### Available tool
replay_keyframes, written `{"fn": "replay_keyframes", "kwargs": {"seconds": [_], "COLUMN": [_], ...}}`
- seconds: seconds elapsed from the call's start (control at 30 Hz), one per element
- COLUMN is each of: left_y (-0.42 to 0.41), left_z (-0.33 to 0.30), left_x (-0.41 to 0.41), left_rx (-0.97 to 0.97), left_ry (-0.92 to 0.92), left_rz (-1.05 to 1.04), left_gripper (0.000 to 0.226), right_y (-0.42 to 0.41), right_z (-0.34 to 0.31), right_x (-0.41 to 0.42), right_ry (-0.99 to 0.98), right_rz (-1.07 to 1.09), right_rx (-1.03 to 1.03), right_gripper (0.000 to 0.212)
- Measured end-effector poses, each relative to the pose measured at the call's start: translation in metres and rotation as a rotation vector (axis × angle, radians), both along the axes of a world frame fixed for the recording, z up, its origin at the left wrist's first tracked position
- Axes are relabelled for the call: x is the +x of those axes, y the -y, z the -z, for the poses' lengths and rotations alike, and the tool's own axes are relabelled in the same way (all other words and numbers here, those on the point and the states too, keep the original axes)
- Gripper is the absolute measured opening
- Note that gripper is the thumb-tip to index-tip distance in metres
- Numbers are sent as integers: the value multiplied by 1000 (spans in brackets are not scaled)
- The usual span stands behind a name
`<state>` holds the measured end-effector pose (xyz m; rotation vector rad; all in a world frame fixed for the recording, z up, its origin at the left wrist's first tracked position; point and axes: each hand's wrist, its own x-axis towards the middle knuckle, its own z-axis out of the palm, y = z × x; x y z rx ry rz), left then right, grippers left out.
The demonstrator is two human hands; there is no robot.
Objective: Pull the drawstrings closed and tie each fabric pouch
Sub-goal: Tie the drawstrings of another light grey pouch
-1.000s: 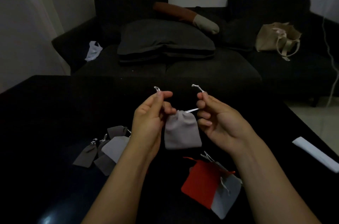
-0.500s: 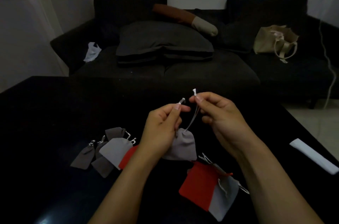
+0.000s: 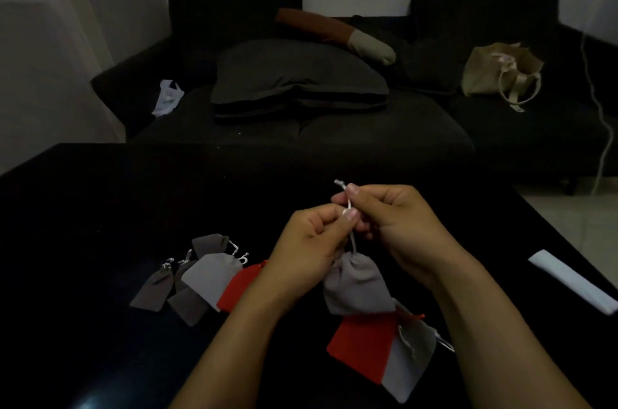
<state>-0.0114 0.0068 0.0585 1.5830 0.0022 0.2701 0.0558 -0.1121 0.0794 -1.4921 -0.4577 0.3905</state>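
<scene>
L hand & R hand now touching at frame centre, were apart 1 s ago; drawstrings pinched together upright; grey pouch hangs lower, neck cinched.

A grey pouch hangs cinched from its pale drawstrings, which rise to 12 o'clock. At its 9 o'clock lie flat grey and red pouches; at 6 o'clock, a red pouch overlapping a grey one.

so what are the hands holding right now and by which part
Both hold the grey pouch by its drawstrings, not the fabric. The left hand and right hand pinch the cords above the cinched neck, so the pouch hangs below.
</scene>
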Motion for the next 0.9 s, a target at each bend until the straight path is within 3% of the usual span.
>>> {"fn": "replay_keyframes", "kwargs": {"seconds": [0.1, 0.27, 0.4, 0.57, 0.77, 0.9], "left_y": [-4, -6, -6, -7, -7, -8], "left_z": [3, 8, 10, 11, 3, 2], "left_x": [3, 7, 7, 7, 5, 2], "left_rx": [-78, -51, -21, 28, -312, -296], "left_ry": [12, 10, -12, -15, -106, -146], "left_rz": [-78, -203, -239, -271, -200, -169], "left_gripper": [30, 37, 37, 28, 26, 26], "right_y": [1, 3, 1, 1, 1, 7], "right_z": [0, -3, -5, -5, -4, -3], "right_x": [3, 2, 1, 3, 0, 1], "right_ry": [-84, -7, -7, 32, -102, -87], "right_rz": [20, 36, 56, 146, -118, -224], "right_rx": [89, 9, -43, -81, -155, -220], "right_gripper": [21, 12, 25, 24, 23, 13]}}
